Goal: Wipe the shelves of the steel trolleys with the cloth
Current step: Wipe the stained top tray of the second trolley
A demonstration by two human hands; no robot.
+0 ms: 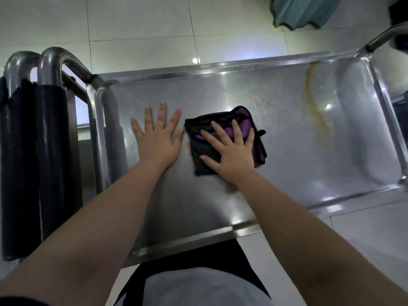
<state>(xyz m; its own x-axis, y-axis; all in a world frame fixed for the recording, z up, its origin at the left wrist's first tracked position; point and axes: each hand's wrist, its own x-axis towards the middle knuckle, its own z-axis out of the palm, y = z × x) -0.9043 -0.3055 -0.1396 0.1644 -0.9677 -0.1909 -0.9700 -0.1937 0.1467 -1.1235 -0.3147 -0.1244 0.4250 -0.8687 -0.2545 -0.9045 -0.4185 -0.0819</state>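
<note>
The top shelf of a steel trolley (pixel 276 138) fills the middle of the view, shiny and rimmed. A folded black and purple cloth (pixel 223 127) lies on it left of centre. My right hand (pixel 229 151) presses flat on the cloth with fingers spread. Just left of the cloth, my left hand (pixel 157 134) rests flat on the bare steel, fingers straight. A yellow-brown streak (pixel 313 104) runs down the shelf towards its right end, apart from the cloth.
A second trolley's curved steel handles (pixel 50 62) stand at the left with dark material (pixel 37 162) draped over them. Pale floor tiles (pixel 143 23) lie beyond the shelf. A teal fabric (pixel 313 12) hangs at the top right. The trolley's handle bar (pixel 384 36) rises at the right.
</note>
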